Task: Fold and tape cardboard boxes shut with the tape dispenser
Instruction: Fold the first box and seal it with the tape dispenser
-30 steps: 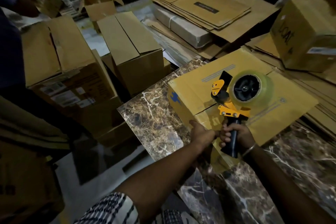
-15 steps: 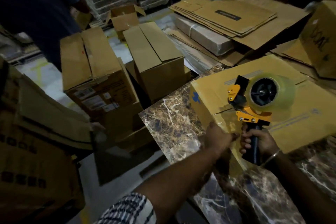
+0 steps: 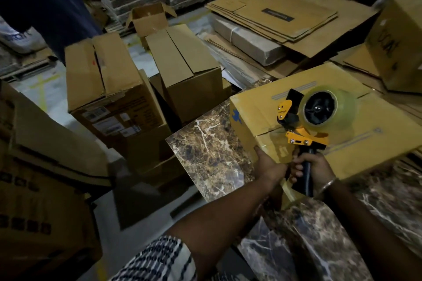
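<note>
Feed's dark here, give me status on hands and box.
Right hand grips tape dispenser. Left hand presses box near side. Top seam untaped. Nothing blocking.

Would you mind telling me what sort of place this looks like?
Probably a warehouse packing area: stacked brown cardboard boxes, flattened cardboard sheets, and a yellow tape dispenser.
</note>
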`<action>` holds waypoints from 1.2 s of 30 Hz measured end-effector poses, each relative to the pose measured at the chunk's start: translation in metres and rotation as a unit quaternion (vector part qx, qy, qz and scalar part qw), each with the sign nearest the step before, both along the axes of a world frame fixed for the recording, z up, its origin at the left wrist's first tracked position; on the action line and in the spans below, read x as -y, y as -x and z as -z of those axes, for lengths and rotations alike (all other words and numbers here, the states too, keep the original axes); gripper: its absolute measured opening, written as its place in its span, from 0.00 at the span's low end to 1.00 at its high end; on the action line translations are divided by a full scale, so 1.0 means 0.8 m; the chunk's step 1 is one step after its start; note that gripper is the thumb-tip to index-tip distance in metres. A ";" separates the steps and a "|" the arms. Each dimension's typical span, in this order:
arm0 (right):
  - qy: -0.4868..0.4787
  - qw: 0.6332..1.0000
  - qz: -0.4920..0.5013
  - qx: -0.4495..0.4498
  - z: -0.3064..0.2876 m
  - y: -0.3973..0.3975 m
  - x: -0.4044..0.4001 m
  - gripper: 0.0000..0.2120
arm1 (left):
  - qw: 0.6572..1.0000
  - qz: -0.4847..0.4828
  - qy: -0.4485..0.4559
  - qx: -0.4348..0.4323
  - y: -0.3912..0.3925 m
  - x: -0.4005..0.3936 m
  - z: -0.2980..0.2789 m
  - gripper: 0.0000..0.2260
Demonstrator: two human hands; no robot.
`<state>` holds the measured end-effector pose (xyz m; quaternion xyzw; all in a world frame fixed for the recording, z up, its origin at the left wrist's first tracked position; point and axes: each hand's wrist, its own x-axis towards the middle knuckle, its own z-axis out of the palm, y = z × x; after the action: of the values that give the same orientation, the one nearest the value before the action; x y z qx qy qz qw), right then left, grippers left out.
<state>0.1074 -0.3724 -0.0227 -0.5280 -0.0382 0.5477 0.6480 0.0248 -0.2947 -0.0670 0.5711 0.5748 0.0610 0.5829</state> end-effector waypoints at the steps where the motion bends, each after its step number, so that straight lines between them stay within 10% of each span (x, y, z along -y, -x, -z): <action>1: 0.009 1.000 -0.001 0.019 -0.001 -0.001 0.000 0.07 | 1.000 -0.001 -0.003 -0.003 0.000 0.002 -0.006 0.49; 12: 0.067 0.981 -0.022 0.181 -0.014 -0.006 -0.002 0.07 | 0.989 0.065 -0.119 -0.050 0.013 -0.007 -0.041 0.37; 31: 0.091 0.985 -0.035 0.143 -0.008 -0.020 -0.062 0.08 | 0.970 0.176 -0.164 0.028 0.042 -0.115 -0.035 0.17; 36: 0.070 0.994 -0.031 0.080 -0.003 -0.022 -0.093 0.05 | 0.943 0.293 -0.156 0.000 0.030 -0.134 -0.025 0.29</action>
<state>0.1250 -0.2981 -0.0203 -0.6131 -0.0678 0.5248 0.5866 0.0010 -0.1874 -0.0468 0.7980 0.3654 -0.0240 0.4786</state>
